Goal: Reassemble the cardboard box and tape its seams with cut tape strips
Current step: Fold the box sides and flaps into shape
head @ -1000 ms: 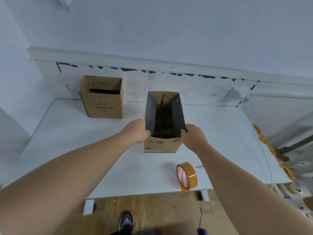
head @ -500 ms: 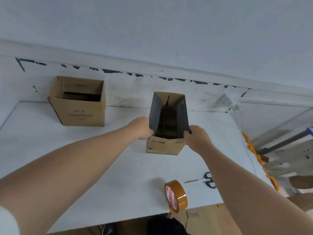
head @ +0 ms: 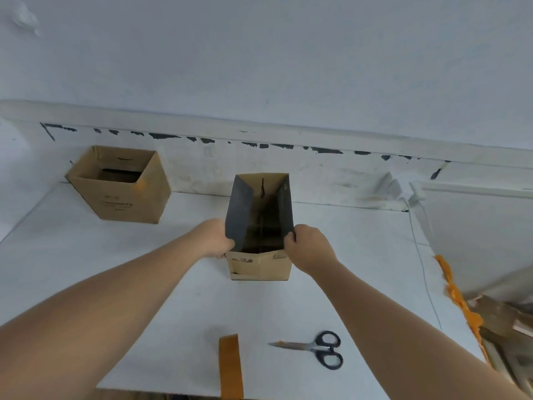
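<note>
Frame centre: your left hand [head: 215, 239] and right hand [head: 307, 249] each grip a raised side flap of the cardboard box [head: 259, 264], unchanged from a second ago. The view has tilted, revealing scissors [head: 318, 348] and a tape strip [head: 230, 366] at lower centre on the counter [head: 86, 255]. Seams remain untaped; folding comes first.

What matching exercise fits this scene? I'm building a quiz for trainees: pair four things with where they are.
Things:
1. scissors
2. tape strip
3. spare box
4. held box

Places:
A. far left, by the wall
B. between the left hand and right hand
C. hanging off the table's near edge
D. near right, flat on the table

Pairs: 1-D, 2-C, 3-A, 4-B
</note>
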`<action>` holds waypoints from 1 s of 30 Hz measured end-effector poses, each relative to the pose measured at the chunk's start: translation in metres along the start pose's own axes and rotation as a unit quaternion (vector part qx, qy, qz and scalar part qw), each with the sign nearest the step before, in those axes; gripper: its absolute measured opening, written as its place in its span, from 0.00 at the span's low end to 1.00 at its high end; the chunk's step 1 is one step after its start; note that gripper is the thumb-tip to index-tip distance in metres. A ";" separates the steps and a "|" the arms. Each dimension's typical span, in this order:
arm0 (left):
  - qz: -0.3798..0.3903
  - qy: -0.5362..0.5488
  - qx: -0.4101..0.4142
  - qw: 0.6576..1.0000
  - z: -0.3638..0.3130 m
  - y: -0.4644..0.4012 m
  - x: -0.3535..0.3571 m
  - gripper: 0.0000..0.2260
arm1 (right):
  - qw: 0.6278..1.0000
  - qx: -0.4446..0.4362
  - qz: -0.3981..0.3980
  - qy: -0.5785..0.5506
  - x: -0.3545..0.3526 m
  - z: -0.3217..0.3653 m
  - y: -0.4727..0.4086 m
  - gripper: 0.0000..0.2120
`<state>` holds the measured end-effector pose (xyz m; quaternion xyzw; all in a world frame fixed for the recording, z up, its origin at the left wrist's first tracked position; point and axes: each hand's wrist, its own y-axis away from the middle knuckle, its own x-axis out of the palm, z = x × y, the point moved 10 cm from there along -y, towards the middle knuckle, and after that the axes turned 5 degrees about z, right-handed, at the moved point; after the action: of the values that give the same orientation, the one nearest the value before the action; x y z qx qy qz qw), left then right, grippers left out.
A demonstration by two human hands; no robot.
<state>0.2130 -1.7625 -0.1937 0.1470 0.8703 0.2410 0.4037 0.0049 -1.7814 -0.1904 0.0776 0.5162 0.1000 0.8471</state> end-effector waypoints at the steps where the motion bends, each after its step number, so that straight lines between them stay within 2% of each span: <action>1: -0.011 0.004 -0.005 1.000 -0.004 0.001 0.003 0.09 | 1.000 -0.007 0.000 -0.008 -0.003 -0.005 -0.002 0.15; 5: -0.030 0.008 -0.032 0.999 -0.002 0.007 0.014 0.03 | 0.999 -0.041 0.001 -0.023 -0.003 -0.010 -0.002 0.16; 11: -0.036 0.007 -0.028 0.999 0.014 -0.009 0.017 0.06 | 0.996 -0.059 -0.050 -0.051 0.004 -0.016 -0.012 0.17; 18: -0.066 -0.018 0.017 0.998 0.019 -0.014 0.020 0.06 | 0.992 -0.082 -0.078 -0.054 0.016 -0.020 -0.008 0.15; 23: -0.120 -0.024 0.062 0.991 0.022 0.003 0.028 0.09 | 0.984 -0.134 -0.099 -0.056 0.013 -0.021 0.025 0.17; 26: -0.157 0.014 0.095 0.983 0.023 0.026 0.034 0.09 | 0.977 -0.152 -0.123 -0.083 0.006 -0.026 0.051 0.17; 30: -0.148 0.049 0.114 0.981 0.027 0.056 0.069 0.10 | 0.971 -0.149 -0.169 -0.079 0.010 -0.041 0.093 0.18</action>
<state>0.1939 -1.6762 -0.2223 0.0499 0.9226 0.0851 0.3728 -0.0349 -1.6873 -0.1959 -0.1297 0.4324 0.0249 0.8919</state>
